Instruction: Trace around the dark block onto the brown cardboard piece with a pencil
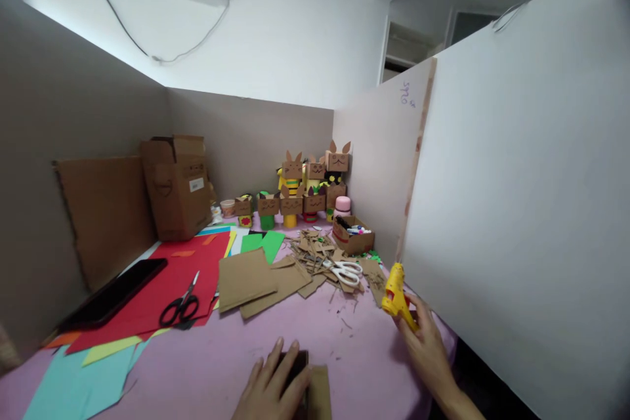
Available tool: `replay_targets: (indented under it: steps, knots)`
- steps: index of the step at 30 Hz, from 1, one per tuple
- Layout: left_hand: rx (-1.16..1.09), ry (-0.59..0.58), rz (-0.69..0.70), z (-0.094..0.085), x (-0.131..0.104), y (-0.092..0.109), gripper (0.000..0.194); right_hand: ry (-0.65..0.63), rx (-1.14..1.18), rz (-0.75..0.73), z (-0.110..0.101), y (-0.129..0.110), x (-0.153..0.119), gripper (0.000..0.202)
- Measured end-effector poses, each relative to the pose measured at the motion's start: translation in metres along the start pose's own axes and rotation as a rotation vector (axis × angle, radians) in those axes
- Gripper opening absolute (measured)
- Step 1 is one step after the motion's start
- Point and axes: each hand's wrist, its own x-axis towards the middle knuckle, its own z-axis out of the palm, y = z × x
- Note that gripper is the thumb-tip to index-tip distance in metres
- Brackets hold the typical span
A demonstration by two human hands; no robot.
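My right hand [429,348] grips a yellow glue gun [396,294] at the right side of the pink table, close to the white partition. My left hand [272,386] lies flat at the near edge, pressing on a dark object with a brown cardboard piece [319,392] under and beside it. What exactly the dark object is cannot be made out.
Black scissors [180,306] lie on red paper [172,275]. White-handled scissors [344,271] rest among cardboard scraps [315,252]. Cardboard sheets [256,282], coloured papers, a dark tablet [113,300], a cardboard box [178,187], cardboard animal figures [308,187] and a small box of markers [353,234] fill the back.
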Motion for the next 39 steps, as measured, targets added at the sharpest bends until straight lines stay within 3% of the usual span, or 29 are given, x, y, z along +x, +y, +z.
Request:
replay_targets:
  steps: [3,4,7,13,18,23,26,29,33,36,39]
  knots:
    - [-0.129,-0.235,-0.200,-0.023,0.011,0.008,0.070,-0.117,0.262,0.140,0.006,-0.024,-0.027,0.048]
    - [-0.208,-0.319,-0.204,-0.033,0.017,0.010,0.064,-0.161,0.353,0.186,0.008,-0.032,-0.034,0.046]
    - [-0.384,-0.405,-0.236,-0.057,0.030,0.010,0.057,-0.263,0.618,0.328,0.017,-0.048,-0.050,0.039]
    - [-0.689,-0.191,-0.385,-0.074,0.021,-0.002,0.056,-0.366,0.870,0.592,0.031,-0.046,-0.066,0.035]
    - [-0.531,-0.010,-0.522,-0.080,0.005,-0.028,0.046,-0.383,0.930,0.666,0.030,-0.043,-0.068,0.036]
    - [-0.392,-0.050,-0.650,-0.079,-0.016,-0.055,0.043,-0.342,0.951,0.725,0.028,-0.048,-0.067,0.037]
    - [-0.216,-0.064,-0.585,-0.072,-0.031,-0.068,0.038,-0.332,0.907,0.739,0.029,-0.049,-0.068,0.043]
    - [-0.055,-0.149,-0.490,-0.064,-0.041,-0.076,0.034,-0.349,0.858,0.730,0.029,-0.048,-0.070,0.046]
    - [0.099,-0.223,-0.450,-0.064,-0.042,-0.071,0.033,-0.407,0.806,0.696,0.026,-0.043,-0.072,0.045]
    - [0.103,-0.086,-0.428,-0.069,-0.039,-0.052,0.035,-0.418,0.766,0.695,0.024,-0.039,-0.074,0.043]
    - [-0.118,0.000,-0.409,-0.069,-0.042,-0.027,0.041,-0.420,0.747,0.724,0.023,-0.040,-0.075,0.042]
